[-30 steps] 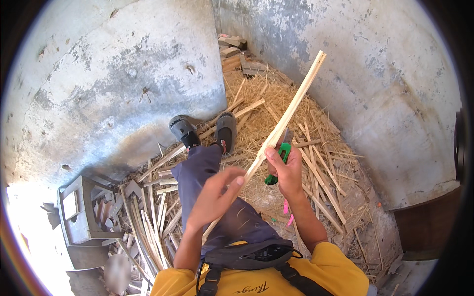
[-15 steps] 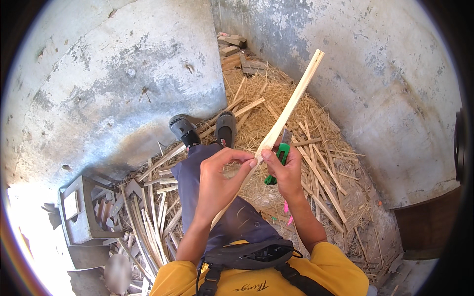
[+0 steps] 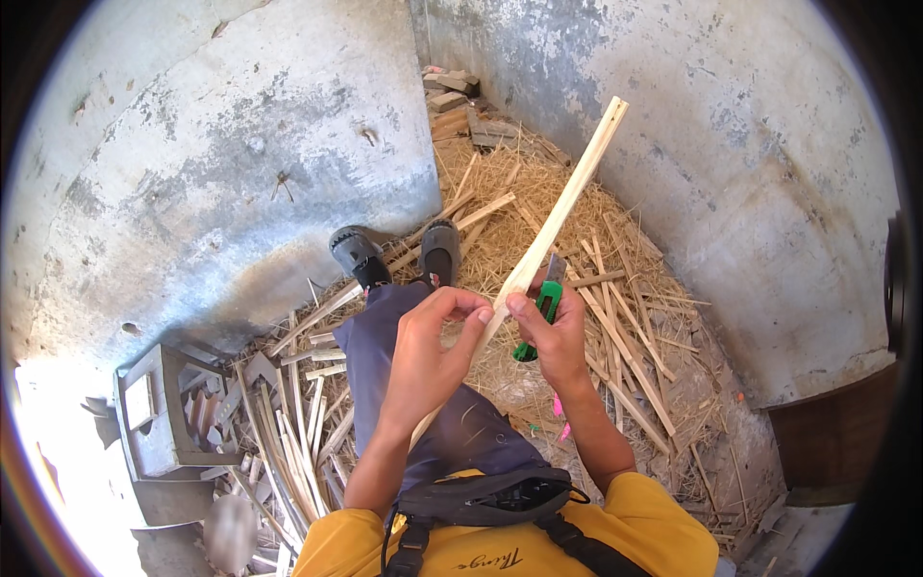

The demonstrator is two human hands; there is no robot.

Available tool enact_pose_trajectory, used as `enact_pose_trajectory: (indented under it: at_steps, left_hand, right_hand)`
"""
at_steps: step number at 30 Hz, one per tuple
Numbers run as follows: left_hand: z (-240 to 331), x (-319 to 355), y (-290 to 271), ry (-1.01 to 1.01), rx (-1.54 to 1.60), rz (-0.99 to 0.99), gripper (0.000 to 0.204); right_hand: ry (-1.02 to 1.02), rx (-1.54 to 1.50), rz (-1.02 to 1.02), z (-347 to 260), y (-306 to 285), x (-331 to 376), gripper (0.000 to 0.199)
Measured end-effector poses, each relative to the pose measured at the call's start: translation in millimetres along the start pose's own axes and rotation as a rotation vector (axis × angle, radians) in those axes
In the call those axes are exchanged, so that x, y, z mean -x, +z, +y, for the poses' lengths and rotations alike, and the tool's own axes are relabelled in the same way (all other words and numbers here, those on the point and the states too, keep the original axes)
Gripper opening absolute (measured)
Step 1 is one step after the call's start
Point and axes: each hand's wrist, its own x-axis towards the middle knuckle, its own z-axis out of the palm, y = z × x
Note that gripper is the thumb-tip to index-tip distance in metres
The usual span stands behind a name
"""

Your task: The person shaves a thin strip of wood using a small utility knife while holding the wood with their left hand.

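A long pale wooden strip (image 3: 558,216) slants across the middle, its far end up toward the right wall and its near end running down behind my left forearm. My left hand (image 3: 428,351) pinches its edge between thumb and fingers. Close beside it, my right hand (image 3: 553,332) grips a green utility knife (image 3: 548,306), its blade pointing away from me. The right thumb also presses against the strip. Loose fingers of the right hand are partly hidden behind the knife.
Wood shavings (image 3: 538,173) and split sticks (image 3: 630,351) cover the floor. More strips (image 3: 298,442) lie at the left, near a grey box-like frame (image 3: 159,413). Worn concrete walls (image 3: 692,173) meet in the far corner, by stacked bricks (image 3: 452,91). My shoes (image 3: 358,255) stand ahead.
The strip's far end has shifted very slightly left. Both hands keep almost the same place and hold.
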Motion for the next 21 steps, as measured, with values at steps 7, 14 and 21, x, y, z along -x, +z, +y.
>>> enact_pose_trajectory:
  at_steps: [7,14,21]
  left_hand:
    - [-4.7,1.6,4.6,0.032,-0.002,0.033,0.013]
    - [-31.2,11.9,-6.1,-0.098,0.122,-0.220,0.030]
    - [-73.5,54.4,-20.1,-0.456,0.631,-0.757,0.055]
  right_hand:
    - [-0.006,0.013,0.006,3.1,-2.1,-1.0,0.021]
    - [-0.006,-0.038,-0.002,5.9,-6.9,-3.3,0.022]
    - [-0.045,-0.017,0.034,-11.0,-11.0,-10.9,0.032]
